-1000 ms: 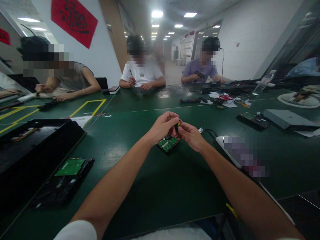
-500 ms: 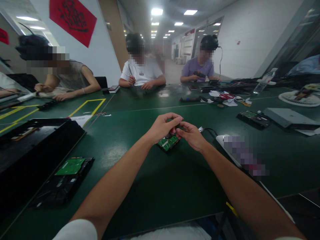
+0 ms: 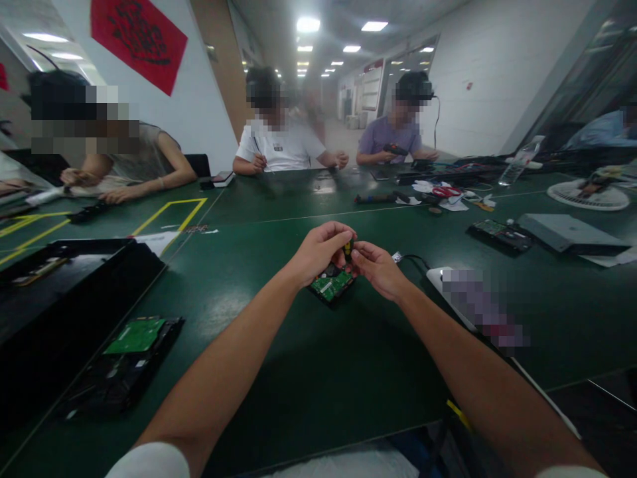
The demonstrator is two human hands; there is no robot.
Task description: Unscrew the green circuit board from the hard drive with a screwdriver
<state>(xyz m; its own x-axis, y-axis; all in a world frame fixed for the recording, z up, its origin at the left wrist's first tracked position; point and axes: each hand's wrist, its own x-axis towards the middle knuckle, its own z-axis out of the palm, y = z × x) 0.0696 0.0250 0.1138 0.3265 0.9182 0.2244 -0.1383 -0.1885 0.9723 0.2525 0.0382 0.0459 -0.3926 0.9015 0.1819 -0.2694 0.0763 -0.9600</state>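
My left hand (image 3: pixel 326 249) is closed around a small black-and-yellow object (image 3: pixel 348 248), with the thumb on top. Its kind is mostly hidden by the fingers. Close against it, my right hand (image 3: pixel 377 267) pinches at the same object from the right side. Below both hands a hard drive (image 3: pixel 332 287) lies on the green table (image 3: pixel 318 372), its green circuit board facing up. The hands cover its far part. Another hard drive (image 3: pixel 134 352) rests at the left, board side up, on a black carrier.
A large black case (image 3: pixel 74 292) stands on the left. To the right are a white-edged device (image 3: pixel 462 302) with a cable, a third drive (image 3: pixel 500 236), a grey metal box (image 3: pixel 572 234) and a fan grille (image 3: pixel 587 196). A bottle (image 3: pixel 521 162) stands behind. Several people sit across the table.
The black-and-yellow object shows more clearly between my hands, which have barely moved. Across the table, the person in white has moved one hand to the right. The view has shifted slightly.
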